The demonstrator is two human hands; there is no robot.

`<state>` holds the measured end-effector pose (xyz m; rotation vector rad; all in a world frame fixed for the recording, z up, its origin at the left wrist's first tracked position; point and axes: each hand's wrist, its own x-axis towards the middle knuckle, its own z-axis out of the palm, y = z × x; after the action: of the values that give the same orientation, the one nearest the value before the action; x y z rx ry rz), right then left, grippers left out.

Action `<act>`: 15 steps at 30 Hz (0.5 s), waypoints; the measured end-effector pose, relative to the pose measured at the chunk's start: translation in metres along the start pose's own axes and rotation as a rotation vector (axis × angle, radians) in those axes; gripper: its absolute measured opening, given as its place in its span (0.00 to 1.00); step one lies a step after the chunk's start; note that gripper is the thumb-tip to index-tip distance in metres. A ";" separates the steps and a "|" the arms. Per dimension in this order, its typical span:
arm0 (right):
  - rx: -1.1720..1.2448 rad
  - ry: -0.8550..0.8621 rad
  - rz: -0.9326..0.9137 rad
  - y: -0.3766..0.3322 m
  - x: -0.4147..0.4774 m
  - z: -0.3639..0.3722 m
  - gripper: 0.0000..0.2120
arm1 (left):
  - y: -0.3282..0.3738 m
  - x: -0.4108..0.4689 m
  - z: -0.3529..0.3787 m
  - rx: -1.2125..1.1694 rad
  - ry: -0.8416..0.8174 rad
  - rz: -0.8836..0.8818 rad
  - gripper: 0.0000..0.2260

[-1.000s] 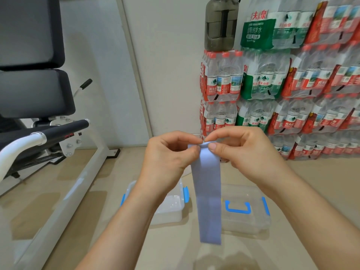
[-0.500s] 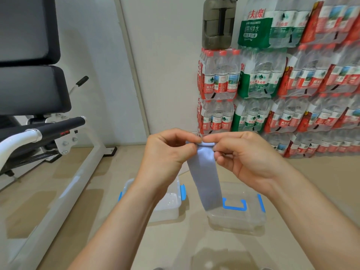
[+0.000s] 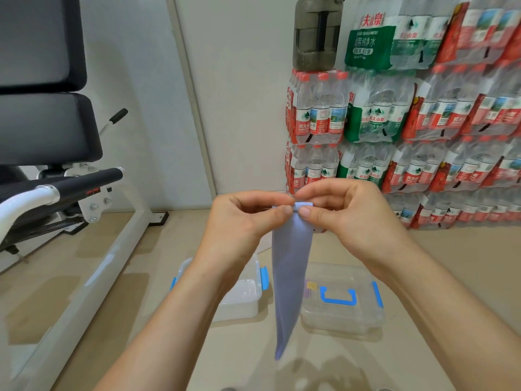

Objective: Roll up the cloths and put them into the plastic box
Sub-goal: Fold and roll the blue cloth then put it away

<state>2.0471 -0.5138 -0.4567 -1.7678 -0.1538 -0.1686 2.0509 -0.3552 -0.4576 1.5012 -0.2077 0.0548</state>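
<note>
A long light-blue cloth strip point(image 3: 290, 272) hangs in the air between my hands, its top edge turned over into a small roll. My left hand point(image 3: 242, 218) pinches the top left of the strip and my right hand point(image 3: 346, 210) pinches the rolled top edge between thumb and fingers. On the floor below, an open clear plastic box point(image 3: 242, 297) with blue clips sits behind my left forearm. Its clear lid point(image 3: 344, 303) with a blue handle lies to the right, partly hidden by the strip.
A white exercise machine frame point(image 3: 93, 266) with black pads stands at the left. Shrink-wrapped packs of water bottles point(image 3: 408, 122) are stacked along the right wall, with a dark jug point(image 3: 315, 32) on top. The floor around the box is beige.
The top of the strip has been turned into a small roll. The hanging end has narrowed and twisted, and the view has shifted slightly.
</note>
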 end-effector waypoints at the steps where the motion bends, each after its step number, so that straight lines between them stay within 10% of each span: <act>1: -0.032 0.007 -0.021 0.000 0.000 0.001 0.08 | 0.000 0.000 0.000 0.012 0.010 0.008 0.08; 15: -0.210 0.033 -0.159 -0.001 -0.003 0.004 0.07 | 0.004 -0.002 -0.001 0.119 0.027 0.041 0.04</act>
<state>2.0442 -0.5096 -0.4574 -1.9608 -0.2614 -0.3390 2.0479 -0.3539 -0.4544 1.6133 -0.2164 0.1224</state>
